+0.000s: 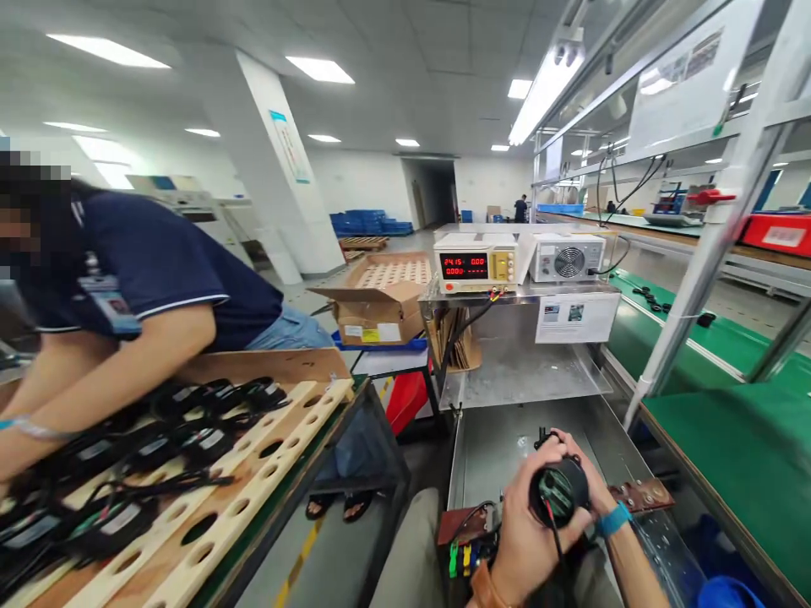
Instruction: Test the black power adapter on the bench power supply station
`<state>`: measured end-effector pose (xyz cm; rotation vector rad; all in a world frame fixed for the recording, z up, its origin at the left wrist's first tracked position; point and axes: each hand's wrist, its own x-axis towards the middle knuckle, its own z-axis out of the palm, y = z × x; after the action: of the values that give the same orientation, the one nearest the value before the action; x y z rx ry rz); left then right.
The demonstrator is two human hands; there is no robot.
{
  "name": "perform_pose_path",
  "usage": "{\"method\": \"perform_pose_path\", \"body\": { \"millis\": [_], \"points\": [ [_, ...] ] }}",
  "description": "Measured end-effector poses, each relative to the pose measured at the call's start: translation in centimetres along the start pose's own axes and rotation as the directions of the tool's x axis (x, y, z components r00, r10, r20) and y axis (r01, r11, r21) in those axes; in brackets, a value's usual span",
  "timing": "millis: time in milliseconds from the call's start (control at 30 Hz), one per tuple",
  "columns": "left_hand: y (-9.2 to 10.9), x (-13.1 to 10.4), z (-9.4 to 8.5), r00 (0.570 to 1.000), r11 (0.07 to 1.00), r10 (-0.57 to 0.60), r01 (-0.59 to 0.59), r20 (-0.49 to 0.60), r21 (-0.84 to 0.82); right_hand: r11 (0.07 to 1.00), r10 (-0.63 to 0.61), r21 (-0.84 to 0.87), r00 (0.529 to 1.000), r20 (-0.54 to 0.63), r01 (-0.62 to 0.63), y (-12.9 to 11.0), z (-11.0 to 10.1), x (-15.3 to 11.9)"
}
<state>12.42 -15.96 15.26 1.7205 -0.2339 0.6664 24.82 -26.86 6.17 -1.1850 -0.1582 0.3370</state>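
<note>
**Both hands close on a small black fan at a steel test bench**

A worker's left hand (525, 540) and right hand (586, 481) cup a small round black fan (559, 491) low in the frame, just above a stainless-steel bench (507, 447). The left hand wraps the fan from below and the side, its fingers curled around the housing; the right hand's fingers bend over the top and far edge, so both hands are grasping the same part. A thin wire (556, 540) drops from the fan across the left palm. A blue wristband (613, 518) sits on the right wrist, a brown strap (485, 587) on the left.

Just beside the left hand, coloured clips (460, 559) in green, yellow and red stand at the front of a dark fixture plate (459, 523). Behind the hands, on the bench's raised shelf, a power supply (475, 263) shows red digits, with a grey fan-fronted unit (567, 257) touching its right side.

To the left, a co-worker in a navy polo (165, 270) leans over a perforated wooden tray (253, 473) laden with black fans and cables (127, 456), forearm stretched across it. An open cardboard box (380, 304) stands on the floor behind. A green-topped conveyor line (728, 439) runs along the right.
</note>
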Motion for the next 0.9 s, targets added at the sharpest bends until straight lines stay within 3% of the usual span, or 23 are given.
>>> {"method": "perform_pose_path", "body": {
  "millis": [133, 267, 500, 633, 767, 900],
  "points": [
    [-4.9, 0.5, -2.1, 0.99, 0.986, -0.096, 0.108, -0.099, 0.128, 0.981, 0.09, 0.147, 0.965, 0.248, -0.129, -1.2, 2.6, -0.5],
    [-7.8, 0.6, -2.5, 0.982, 0.969, -0.13, 0.155, -0.137, 0.191, 0.988, 0.104, 0.081, 0.962, 0.252, -0.128, -1.9, 4.4, -1.1],
    [-9.9, 1.0, -1.9, 0.987, 0.958, -0.072, 0.109, -0.145, 0.264, 0.996, 0.034, 0.066, 0.964, 0.265, -0.054, -1.0, 4.9, -1.0],
    [-11.3, 0.3, -0.3, 0.958, 0.933, -0.049, 0.145, -0.282, 0.329, 1.0, 0.014, -0.009, 0.967, 0.254, -0.012, -0.1, 5.3, -0.4],
    [-11.8, 0.0, 0.7, 0.929, 0.917, -0.058, 0.195, -0.366, 0.348, 0.995, 0.096, -0.036, 0.978, 0.188, -0.091, 0.1, 5.5, -0.1],
    [-11.8, 0.0, 0.3, 0.944, 0.929, -0.01, 0.13, -0.33, 0.345, 0.986, 0.159, 0.005, 0.957, 0.244, -0.166, -0.5, 5.2, -0.4]
  ]
}}
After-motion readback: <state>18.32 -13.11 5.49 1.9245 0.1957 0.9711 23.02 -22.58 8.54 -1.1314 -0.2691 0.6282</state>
